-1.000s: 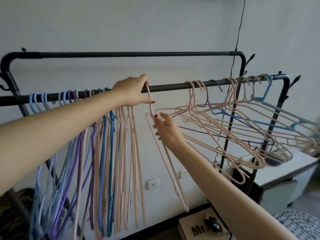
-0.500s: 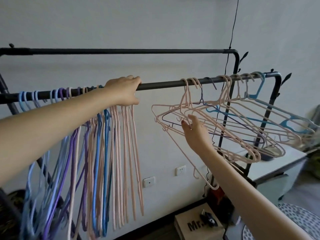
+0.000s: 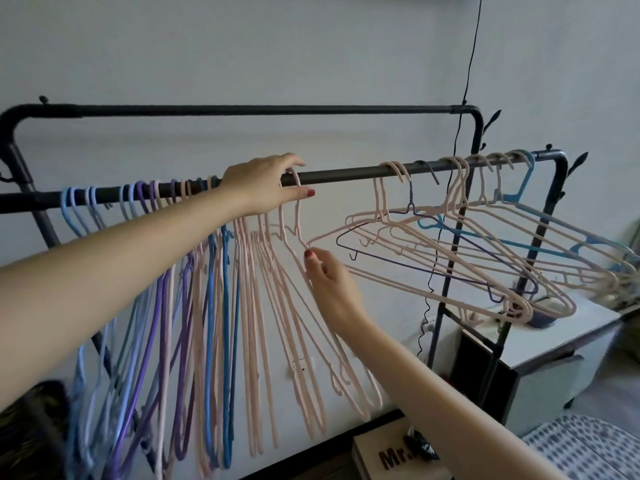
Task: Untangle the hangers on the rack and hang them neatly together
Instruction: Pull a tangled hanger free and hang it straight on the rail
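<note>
A black rack rail (image 3: 346, 174) runs across the view. On its left part hang blue, purple and pink hangers (image 3: 194, 306) close together and straight down. My left hand (image 3: 266, 185) is at the rail and pinches the hook of a pink hanger (image 3: 297, 216) at the right end of that row. Below it, my right hand (image 3: 332, 285) holds the same hanger's shoulder between thumb and fingers. Farther right, a tangled bunch of pink, blue and dark purple hangers (image 3: 450, 244) sticks out sideways from the rail.
A second black rail (image 3: 242, 110) runs higher up behind. A black cable (image 3: 465, 98) hangs down the wall. A white cabinet (image 3: 554, 351) stands under the tangled bunch. A cardboard box (image 3: 388, 455) and a dotted cushion (image 3: 588, 448) lie on the floor.
My right hand has left the tangled bunch and come left with a pink hanger. That hanger now hangs at the end of the neat row, its hook in my left hand.
</note>
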